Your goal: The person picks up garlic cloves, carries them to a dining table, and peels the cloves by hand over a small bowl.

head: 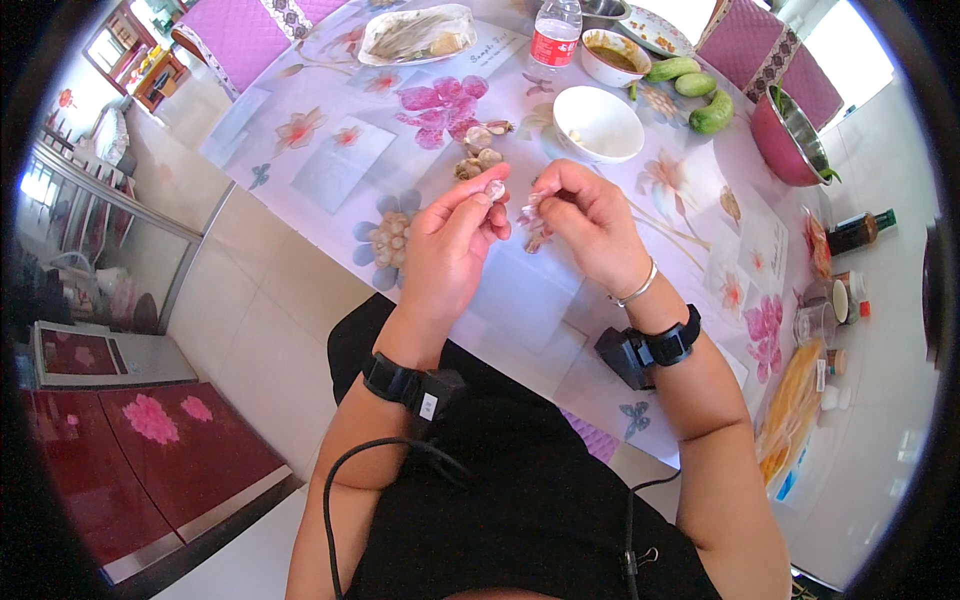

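Between the thumb and fingers of my left hand (pixel 459 232) is a garlic clove (pixel 494 190) with pale, purplish skin. My right hand (pixel 585 221) is just to its right, its thumb and forefinger pinched together at some thin garlic skin; whether it grips a piece is hard to tell. Bits of garlic skin (pixel 535 238) lie on the table below my right fingertips. Garlic bulbs (pixel 478 139) sit beyond my left hand. Past my right hand stands a white bowl (pixel 616 124) with a small pale piece, likely a peeled clove, inside.
Farther back are a foil-like tray (pixel 418 35), a plastic bottle (pixel 555 37), a bowl of brown sauce (pixel 615 58) and several green cucumbers (pixel 711 112). A pink metal-lined basin (pixel 791 142) stands right. Jars and a bag of dried noodle-like sticks (pixel 789 409) line the right edge.
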`<control>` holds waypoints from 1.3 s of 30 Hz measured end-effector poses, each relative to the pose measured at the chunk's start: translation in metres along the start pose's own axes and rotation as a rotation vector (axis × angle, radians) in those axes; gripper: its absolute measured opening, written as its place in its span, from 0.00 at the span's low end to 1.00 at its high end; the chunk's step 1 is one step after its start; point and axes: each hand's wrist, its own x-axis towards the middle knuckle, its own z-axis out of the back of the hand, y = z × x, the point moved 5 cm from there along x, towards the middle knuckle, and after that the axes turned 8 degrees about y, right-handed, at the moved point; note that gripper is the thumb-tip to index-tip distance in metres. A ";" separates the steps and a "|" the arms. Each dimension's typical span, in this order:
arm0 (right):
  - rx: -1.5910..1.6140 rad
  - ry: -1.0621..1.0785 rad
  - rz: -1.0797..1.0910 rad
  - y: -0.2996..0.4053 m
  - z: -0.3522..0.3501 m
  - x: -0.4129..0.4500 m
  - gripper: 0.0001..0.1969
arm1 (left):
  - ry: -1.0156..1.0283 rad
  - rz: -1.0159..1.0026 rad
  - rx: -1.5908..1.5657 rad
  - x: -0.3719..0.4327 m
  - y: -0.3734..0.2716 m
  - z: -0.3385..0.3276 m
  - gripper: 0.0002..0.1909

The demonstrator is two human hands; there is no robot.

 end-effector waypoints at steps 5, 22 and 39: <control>-0.679 -0.110 0.204 0.005 0.021 0.002 0.04 | 0.006 0.061 -0.108 0.000 -0.002 0.000 0.18; -0.738 -0.118 0.409 0.030 -0.006 -0.002 0.06 | 0.036 0.175 0.068 -0.002 0.000 -0.003 0.10; -0.798 -0.126 0.339 0.027 -0.008 -0.003 0.07 | -0.018 0.237 0.062 -0.004 -0.001 -0.003 0.09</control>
